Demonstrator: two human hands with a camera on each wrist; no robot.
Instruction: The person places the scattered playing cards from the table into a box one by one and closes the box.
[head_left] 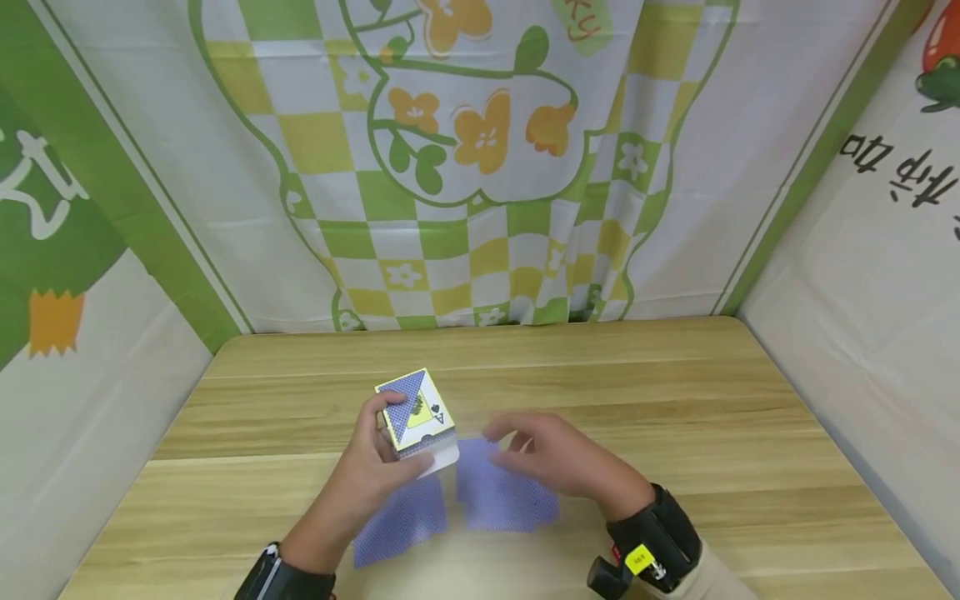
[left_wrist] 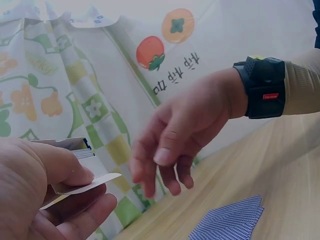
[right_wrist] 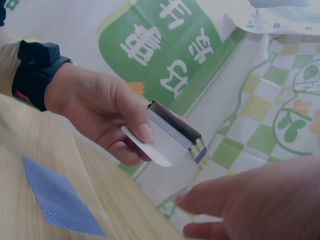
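Observation:
My left hand (head_left: 367, 467) holds a blue-and-white playing card box (head_left: 429, 417) above the table, thumb and fingers on its sides. An ace of spades is printed on the box's face. In the right wrist view, the box is open at its end with its white flap (right_wrist: 150, 150) folded out under the left thumb, and a stack of cards (right_wrist: 169, 129) shows inside. My right hand (head_left: 558, 454) hovers to the right of the box, fingers loosely bent, nothing between them. Below lie two spreads of blue-backed cards, a left one (head_left: 405, 521) and a right one (head_left: 498, 504).
The wooden table (head_left: 637, 375) reaches back to a patterned cloth curtain (head_left: 465, 250). White printed cloth walls (head_left: 862, 267) stand at both sides. Each wrist wears a black band with a small device (head_left: 652, 537).

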